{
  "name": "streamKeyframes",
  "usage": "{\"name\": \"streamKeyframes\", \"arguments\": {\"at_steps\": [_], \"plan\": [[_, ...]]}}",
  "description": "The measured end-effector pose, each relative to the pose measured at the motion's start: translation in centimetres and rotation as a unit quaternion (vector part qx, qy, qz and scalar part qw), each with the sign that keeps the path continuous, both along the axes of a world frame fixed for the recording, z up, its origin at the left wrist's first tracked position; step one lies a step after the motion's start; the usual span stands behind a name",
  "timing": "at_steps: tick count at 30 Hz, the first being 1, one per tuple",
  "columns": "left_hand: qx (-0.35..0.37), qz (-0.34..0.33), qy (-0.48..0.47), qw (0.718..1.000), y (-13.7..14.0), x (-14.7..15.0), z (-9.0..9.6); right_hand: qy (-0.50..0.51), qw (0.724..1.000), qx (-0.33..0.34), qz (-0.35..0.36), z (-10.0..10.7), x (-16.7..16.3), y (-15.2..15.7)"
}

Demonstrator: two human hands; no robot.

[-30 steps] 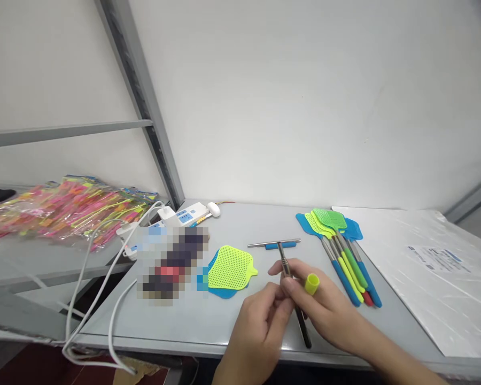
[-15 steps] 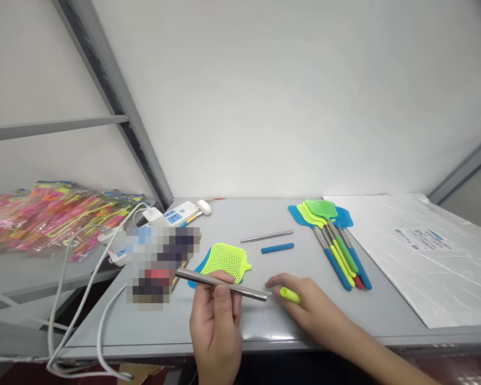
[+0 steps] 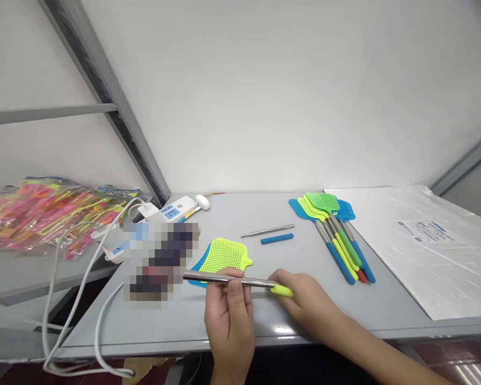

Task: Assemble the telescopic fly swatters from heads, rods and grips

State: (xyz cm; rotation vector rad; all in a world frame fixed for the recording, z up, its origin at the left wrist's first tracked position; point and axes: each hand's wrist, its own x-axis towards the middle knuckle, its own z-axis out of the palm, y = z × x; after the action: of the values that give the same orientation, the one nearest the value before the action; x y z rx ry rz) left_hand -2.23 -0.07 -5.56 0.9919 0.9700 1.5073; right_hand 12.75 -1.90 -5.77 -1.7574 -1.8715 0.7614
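Note:
Pinched in my left hand (image 3: pixel 230 310) is a shiny metal tube (image 3: pixel 256 282), held level above the table. My right hand (image 3: pixel 304 299) grips a yellow-green grip sleeve (image 3: pixel 282 291), whose open end meets the tube's right end; how far the tube goes inside is hidden. Behind my left hand lie a yellow-green fly swatter head (image 3: pixel 224 254) and, partly under it, a blue swatter head (image 3: pixel 198 270). Further back a second metal rod (image 3: pixel 268 231) rests beside a blue grip sleeve (image 3: pixel 278 239).
Several fly swatters with coloured grips (image 3: pixel 340 243) lie stacked at the right, next to a white wrapped sheet (image 3: pixel 417 256). A power strip (image 3: pixel 172 211) with white cables (image 3: pixel 100 262) and a blurred-out object (image 3: pixel 164 262) are at left. Bagged colourful items (image 3: pixel 60 219) sit beyond.
The tube and the yellow-green sleeve were apart and now meet end to end. My left hand has moved right with the tube, and the sleeve has turned into line with it.

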Motion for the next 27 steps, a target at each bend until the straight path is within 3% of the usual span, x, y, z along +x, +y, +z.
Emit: {"name": "streamKeyframes", "arguments": {"at_steps": [6, 10, 27], "plan": [[0.042, -0.015, 0.027, 0.999, 0.0, 0.3, -0.5, -0.045, 0.999, 0.016, 0.012, -0.4, -0.2, 0.1], [0.063, 0.019, 0.019, 0.998, 0.1, 0.4, -0.6, -0.026, 0.999, 0.021, 0.009, -0.2, 0.0, 0.1], [0.049, -0.006, 0.048, 0.998, -0.5, 0.5, 0.6, -0.003, 1.0, 0.013, 0.001, 0.4, -0.1, 0.1]]}}
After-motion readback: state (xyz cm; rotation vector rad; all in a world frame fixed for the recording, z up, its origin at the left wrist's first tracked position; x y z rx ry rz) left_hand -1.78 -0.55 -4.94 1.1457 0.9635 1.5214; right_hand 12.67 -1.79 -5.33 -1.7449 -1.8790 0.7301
